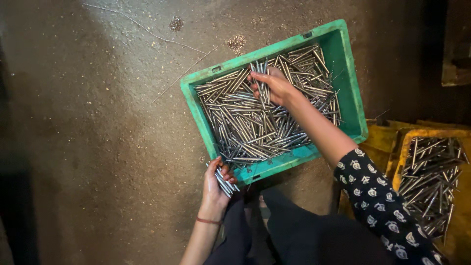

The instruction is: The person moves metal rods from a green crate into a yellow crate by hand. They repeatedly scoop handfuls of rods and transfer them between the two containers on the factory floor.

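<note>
A green plastic crate point(353, 83) sits on the floor, filled with several thin shiny metal rods point(245, 122). My right hand point(274, 87) reaches into the crate's far side and grips a small bunch of rods that stick up between its fingers. My left hand point(216, 184) is just outside the crate's near edge, closed around a bundle of the same rods point(226, 184). A thin red band circles my left wrist. My right sleeve is dark with a white pattern.
A yellow crate point(407, 142) with more metal rods stands at the right, close to my right arm. The rough dusty concrete floor point(98, 122) spreads to the left, with thin wires and small debris piles near the green crate's far side.
</note>
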